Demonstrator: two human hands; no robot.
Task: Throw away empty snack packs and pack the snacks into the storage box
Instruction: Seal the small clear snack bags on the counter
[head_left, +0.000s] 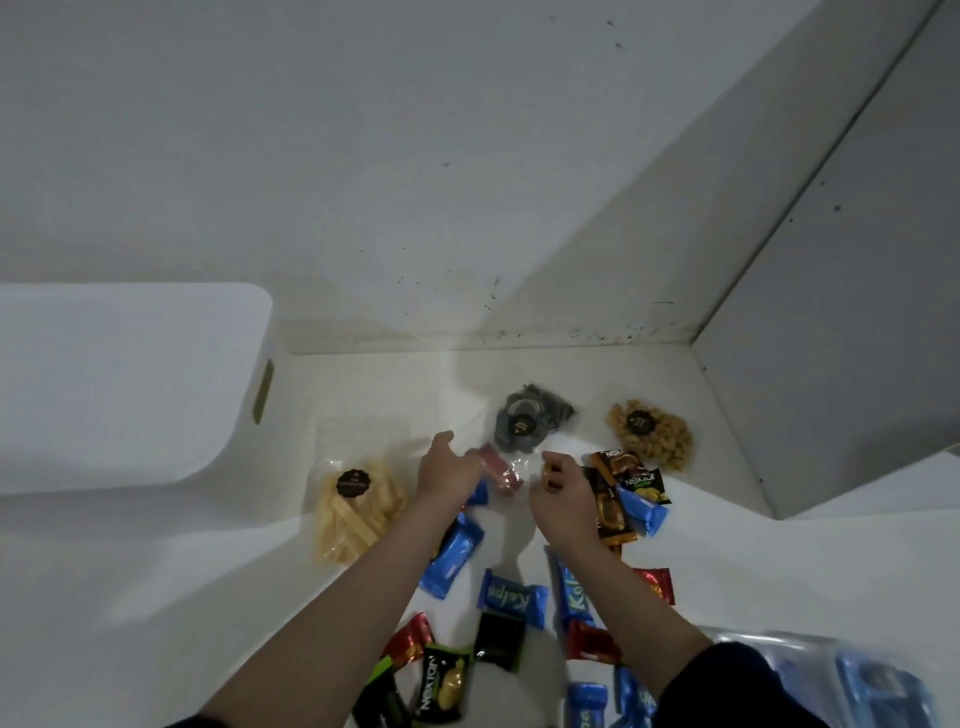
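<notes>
A pink snack pack (497, 466) in a clear wrapper lies between my two hands on the white counter (182, 561). My left hand (448, 467) grips its left end, thumb raised. My right hand (562, 493) has its fingers curled beside the wrapper's clear right end; the blur hides whether it pinches it. The white storage box (130, 384), with a slot handle, stands at the left. Several small packs lie around my arms: blue bars (451, 555), red packs (655, 584), black Nextar packs (441, 686) and brown ones (615, 512).
Three clear bags sit on the counter: yellow sticks (353, 512), dark snacks (530, 422) and pale nuts (653, 432). White walls close the corner behind. A grey panel (841, 338) rises on the right. A blue plastic bag (862, 683) lies at the bottom right.
</notes>
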